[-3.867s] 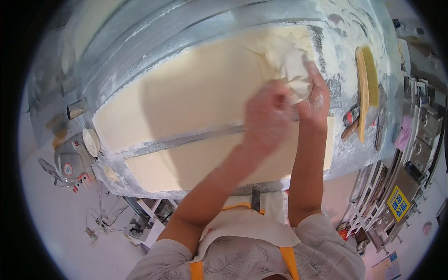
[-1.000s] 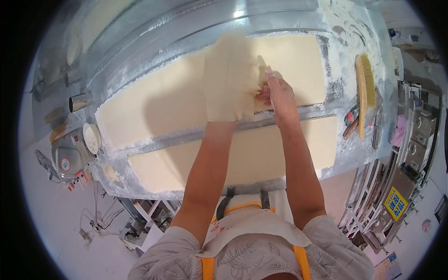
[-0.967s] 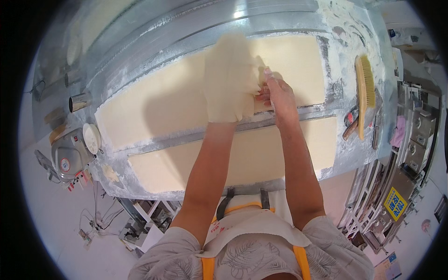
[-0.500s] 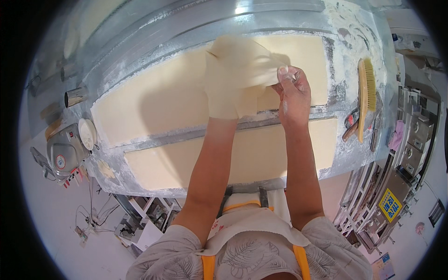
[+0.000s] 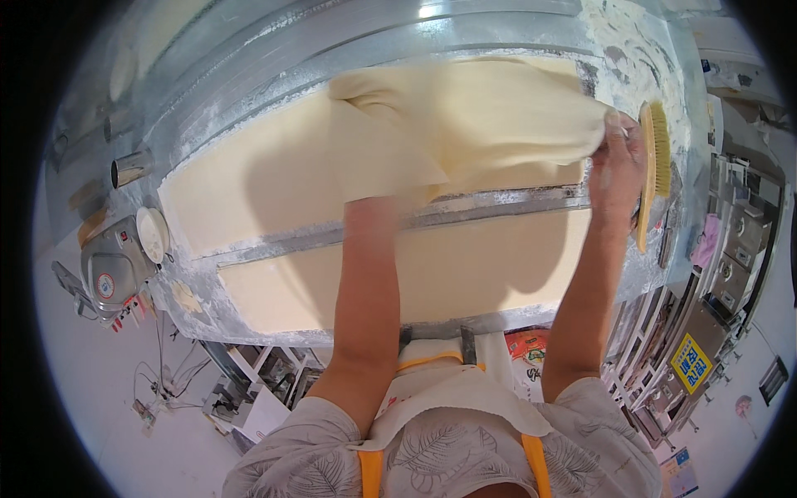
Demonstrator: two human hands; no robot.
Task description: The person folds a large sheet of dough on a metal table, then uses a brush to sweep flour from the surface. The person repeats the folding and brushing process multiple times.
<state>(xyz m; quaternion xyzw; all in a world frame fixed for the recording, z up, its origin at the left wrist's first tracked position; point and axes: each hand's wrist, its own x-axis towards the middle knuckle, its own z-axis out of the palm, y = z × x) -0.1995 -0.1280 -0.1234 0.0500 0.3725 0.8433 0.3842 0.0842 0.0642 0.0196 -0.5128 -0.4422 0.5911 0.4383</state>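
Observation:
A pale, thin sheet of dough (image 5: 515,108) hangs between my two arms above the work table. My right hand (image 5: 616,158) is closed on its right end, the fingers pinching the edge. Folds of the dough drape over my left hand, so its fingers are hidden; the left forearm (image 5: 369,282) shows only up to the wrist. Beneath lies a long, flat far dough strip (image 5: 232,183), partly covered by the raised sheet and its shadow. A second, near dough strip (image 5: 465,266) lies closer to me, flat on the floured metal table (image 5: 332,236).
A wooden-handled brush (image 5: 646,183) lies at the table's right side, close to my right hand. On the left are a metal cup (image 5: 131,169), a white bowl (image 5: 154,235) and a metal scale (image 5: 116,270). Loose flour (image 5: 635,50) covers the far right corner.
My right hand has moved right with the dough's edge, close to the brush. My left arm has shifted left. The dough sheet is now stretched much wider between them.

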